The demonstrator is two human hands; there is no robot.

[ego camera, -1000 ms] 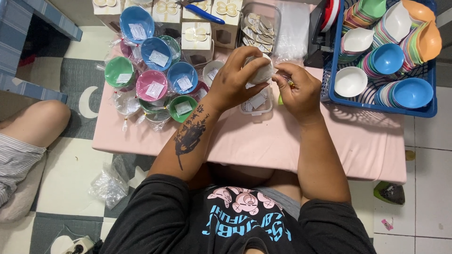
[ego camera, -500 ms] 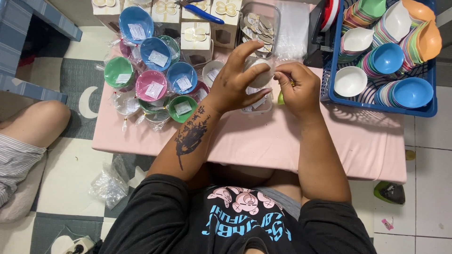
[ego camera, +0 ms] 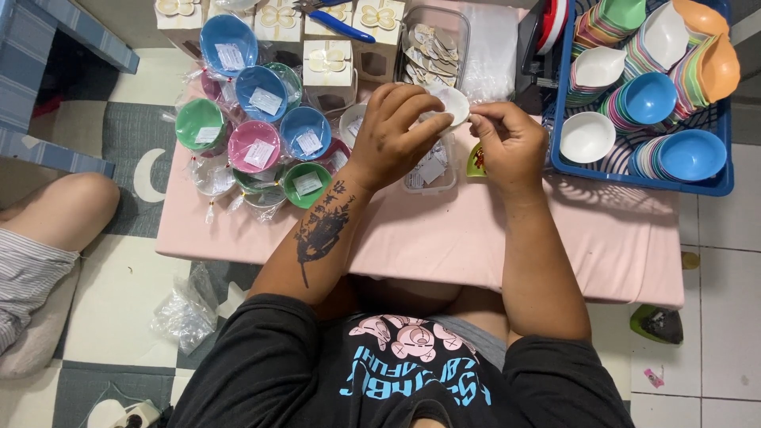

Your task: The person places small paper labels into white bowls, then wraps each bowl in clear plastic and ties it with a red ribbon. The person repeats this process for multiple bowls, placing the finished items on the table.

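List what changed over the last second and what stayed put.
Little moved. The left hand keeps its grip on the small white bowl, turning it slightly; the right hand shifted a touch at the bowl's rim. The wrapped bowls, blue basket and pink table stayed as they were.

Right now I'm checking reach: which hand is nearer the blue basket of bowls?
Right. The right hand is just beside the blue basket; the left hand is farther away, holding a small white bowl.

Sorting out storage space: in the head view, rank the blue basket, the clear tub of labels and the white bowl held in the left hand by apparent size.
1. blue basket
2. clear tub of labels
3. white bowl, partly hidden by the left hand
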